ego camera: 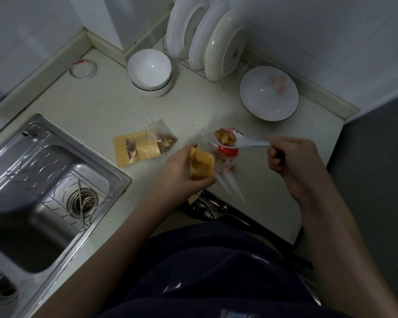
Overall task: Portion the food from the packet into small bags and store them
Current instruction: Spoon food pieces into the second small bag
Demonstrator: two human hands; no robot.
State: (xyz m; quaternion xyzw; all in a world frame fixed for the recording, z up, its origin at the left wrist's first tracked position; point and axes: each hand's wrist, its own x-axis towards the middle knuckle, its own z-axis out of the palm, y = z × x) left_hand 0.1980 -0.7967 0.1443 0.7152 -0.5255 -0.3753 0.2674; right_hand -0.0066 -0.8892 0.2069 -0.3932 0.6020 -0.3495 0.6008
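Note:
My left hand (182, 171) grips a small yellow bag (201, 165) with its mouth held open, just above the counter. My right hand (287, 157) pinches the handle of a white spoon (246, 142) loaded with several orange-brown nuts (224, 137). The spoon's bowl hovers over a clear food packet with a red label (226, 152), which lies right of the yellow bag. To the left lie two more yellow bags (133, 150) with nuts showing through their windows, and a clear packet of mixed nuts (162, 137) rests on them.
A steel sink (44, 191) fills the left. A white bowl stack (149, 72) stands at the back, a dish rack with upright plates (207, 40) beside it, and a wide bowl (269, 92) at the right. A black pan handle (228, 216) lies at the counter's front edge.

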